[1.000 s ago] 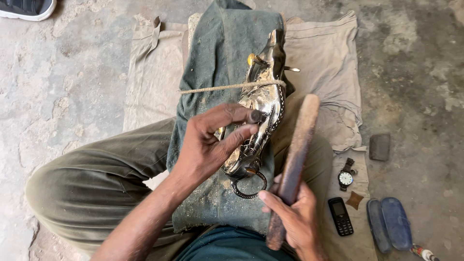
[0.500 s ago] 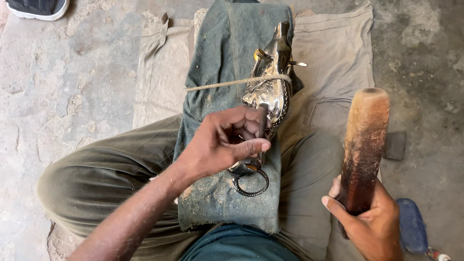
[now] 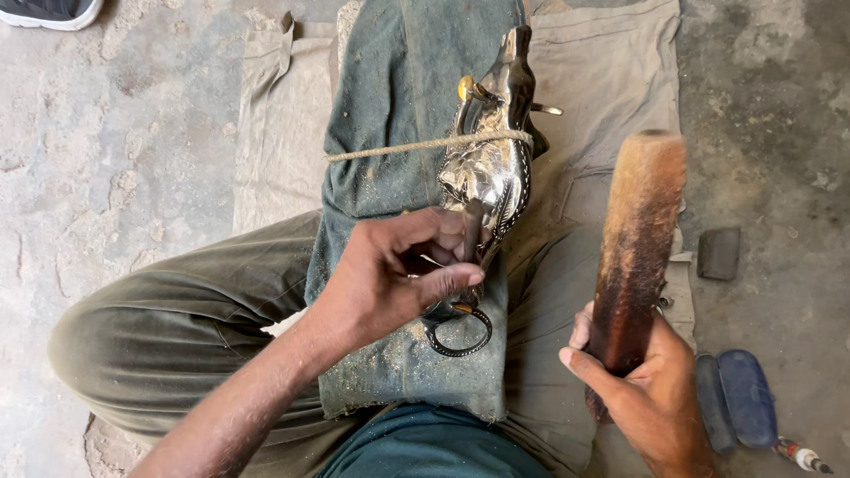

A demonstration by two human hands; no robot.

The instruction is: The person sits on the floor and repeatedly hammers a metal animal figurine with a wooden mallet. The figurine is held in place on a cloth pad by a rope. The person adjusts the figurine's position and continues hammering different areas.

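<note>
A shiny silver metal figure (image 3: pixel 492 150) with a ring at its near end lies on a dusty green cloth (image 3: pixel 398 106) over my leg, tied down by a thin cord (image 3: pixel 390 150). My left hand (image 3: pixel 390 279) pinches a small dark punch (image 3: pixel 472 228) upright against the figure's lower part. My right hand (image 3: pixel 642 389) grips a thick wooden mallet stick (image 3: pixel 637 239) near its lower end and holds it raised, to the right of the figure and apart from it.
A beige cloth (image 3: pixel 283 133) is spread over the concrete floor (image 3: pixel 115 159). A small dark block (image 3: pixel 717 253) lies at the right. Two blue oval pieces (image 3: pixel 735 398) and a small tool tip (image 3: pixel 801 454) lie at lower right. A shoe (image 3: pixel 49 11) shows top left.
My right hand has lifted the wooden stick off the figure and swung it out to the right. My left hand has kept the punch on the figure.
</note>
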